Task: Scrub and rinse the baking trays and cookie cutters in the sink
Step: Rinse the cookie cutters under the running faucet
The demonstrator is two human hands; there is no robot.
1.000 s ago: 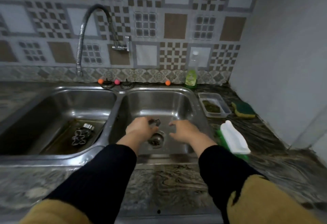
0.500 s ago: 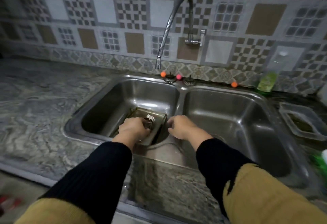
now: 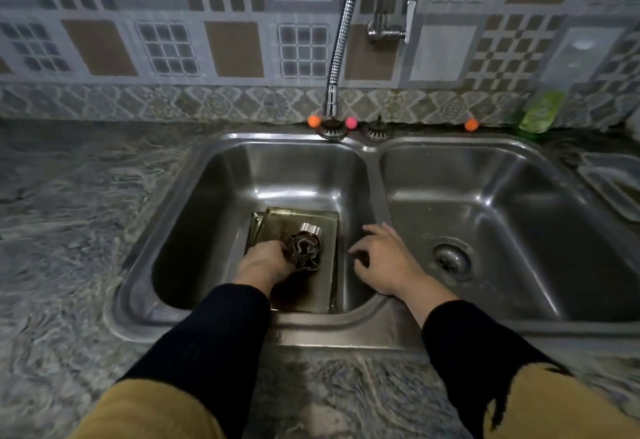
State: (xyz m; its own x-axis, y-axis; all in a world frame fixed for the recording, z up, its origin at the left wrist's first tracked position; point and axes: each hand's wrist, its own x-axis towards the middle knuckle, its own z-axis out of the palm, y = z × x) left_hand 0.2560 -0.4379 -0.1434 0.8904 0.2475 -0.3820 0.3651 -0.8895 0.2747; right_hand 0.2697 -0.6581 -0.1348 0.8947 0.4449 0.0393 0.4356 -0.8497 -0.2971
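My left hand point(image 3: 265, 262) grips the cookie cutters point(image 3: 304, 251) over the baking trays point(image 3: 327, 230), gathering them for scrubbing; my right hand point(image 3: 384, 260) hovers, fingers loosely apart, empty.

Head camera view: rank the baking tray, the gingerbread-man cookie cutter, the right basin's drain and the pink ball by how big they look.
1. baking tray
2. gingerbread-man cookie cutter and right basin's drain: look about alike, so no ranking between them
3. pink ball, though it lies farther from the camera
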